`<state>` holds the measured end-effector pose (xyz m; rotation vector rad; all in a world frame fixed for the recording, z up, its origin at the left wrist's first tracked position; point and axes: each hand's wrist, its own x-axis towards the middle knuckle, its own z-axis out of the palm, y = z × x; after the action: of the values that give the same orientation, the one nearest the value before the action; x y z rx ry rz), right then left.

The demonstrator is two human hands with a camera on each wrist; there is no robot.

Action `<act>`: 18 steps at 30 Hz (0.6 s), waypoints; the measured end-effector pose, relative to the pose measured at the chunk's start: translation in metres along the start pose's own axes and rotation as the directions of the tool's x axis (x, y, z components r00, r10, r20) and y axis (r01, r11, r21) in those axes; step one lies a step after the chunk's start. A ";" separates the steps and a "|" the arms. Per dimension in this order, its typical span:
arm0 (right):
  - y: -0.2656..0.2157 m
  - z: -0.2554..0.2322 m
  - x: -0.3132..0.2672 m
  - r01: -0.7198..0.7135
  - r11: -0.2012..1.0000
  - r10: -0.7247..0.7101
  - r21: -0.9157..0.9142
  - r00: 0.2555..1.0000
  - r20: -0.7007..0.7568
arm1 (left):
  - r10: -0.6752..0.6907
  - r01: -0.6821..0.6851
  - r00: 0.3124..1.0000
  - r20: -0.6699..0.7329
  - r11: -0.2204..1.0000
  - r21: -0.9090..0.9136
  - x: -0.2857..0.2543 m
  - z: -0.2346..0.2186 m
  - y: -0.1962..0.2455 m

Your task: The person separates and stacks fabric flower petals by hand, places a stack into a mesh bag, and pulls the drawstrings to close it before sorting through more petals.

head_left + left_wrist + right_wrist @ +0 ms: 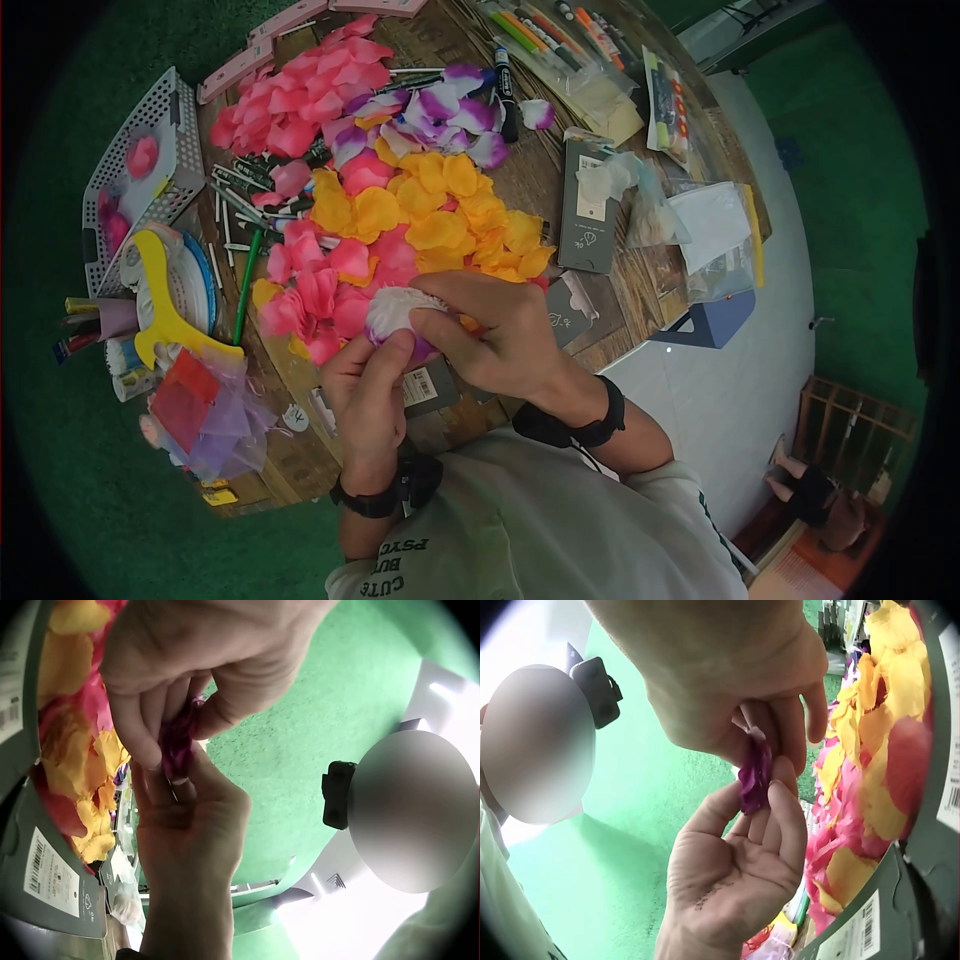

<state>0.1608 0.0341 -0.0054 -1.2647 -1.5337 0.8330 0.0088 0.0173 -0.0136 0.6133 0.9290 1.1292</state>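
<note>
Both hands meet over the near part of the table around a small stack of white-and-purple fabric petals (395, 310). My left hand (372, 395) pinches its near edge between thumb and fingers. From the other side my right hand (500, 335) grips it with thumb and bent fingers. Both wrist views show the purple side of the petals (756, 776) gathered into folds between the fingertips of the two hands. Part of the stack is hidden behind the fingers. Just beyond the hands lie loose yellow petals (440, 225) and pink petals (300, 300).
More pink petals (310, 90) and purple-white petals (440, 110) lie farther back among markers. A white perforated basket (185, 130) and a yellow-handled object (165, 310) stand at left. Dark grey boxes (585, 235) and plastic bags (720, 270) lie at right.
</note>
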 end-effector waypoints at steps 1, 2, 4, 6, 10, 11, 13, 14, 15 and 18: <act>0.001 -0.001 0.001 -0.005 1.000 0.005 -0.001 1.000 -0.003 | -0.005 0.005 1.000 0.002 1.000 0.001 0.001 0.000 -0.001; 0.001 -0.002 0.002 0.026 0.999 -0.026 -0.037 1.000 0.005 | -0.010 0.010 1.000 -0.018 1.000 0.014 0.001 0.001 -0.001; 0.003 -0.006 0.008 0.063 0.995 -0.062 -0.073 0.998 0.015 | -0.009 0.010 0.999 -0.037 1.000 0.026 0.004 0.003 0.000; 0.006 -0.014 0.014 0.149 0.984 -0.143 -0.094 0.987 0.075 | -0.004 0.006 0.995 -0.096 1.000 0.017 0.006 0.005 0.001; 0.026 -0.043 0.043 0.210 0.817 -0.288 -0.537 0.955 -0.066 | 0.046 -0.047 0.994 -0.098 0.999 -0.011 0.008 -0.001 0.002; 0.037 -0.049 0.054 0.221 0.733 -0.346 -0.644 0.935 -0.074 | 0.058 -0.060 0.993 -0.104 0.998 -0.016 0.008 -0.003 0.002; 0.059 -0.059 0.072 0.202 0.622 -0.336 -0.756 0.942 -0.025 | 0.074 -0.077 0.991 -0.108 0.997 -0.024 0.009 -0.003 0.003; 0.067 -0.061 0.076 0.180 0.498 -0.312 -0.848 0.950 0.019 | 0.061 -0.064 0.994 -0.093 0.997 -0.039 0.008 -0.001 0.004; 0.073 -0.061 0.079 0.184 0.498 -0.313 -0.848 0.950 0.022 | 0.049 -0.053 0.996 -0.079 0.997 -0.054 0.007 -0.001 0.005; 0.083 -0.057 0.084 0.160 0.473 -0.223 -0.866 0.973 0.058 | 0.033 -0.035 0.994 -0.103 0.999 -0.018 0.005 -0.002 0.004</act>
<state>0.2404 0.1311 -0.0428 -1.7321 -2.0933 -0.2546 0.0056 0.0229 -0.0133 0.5607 0.9970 1.2076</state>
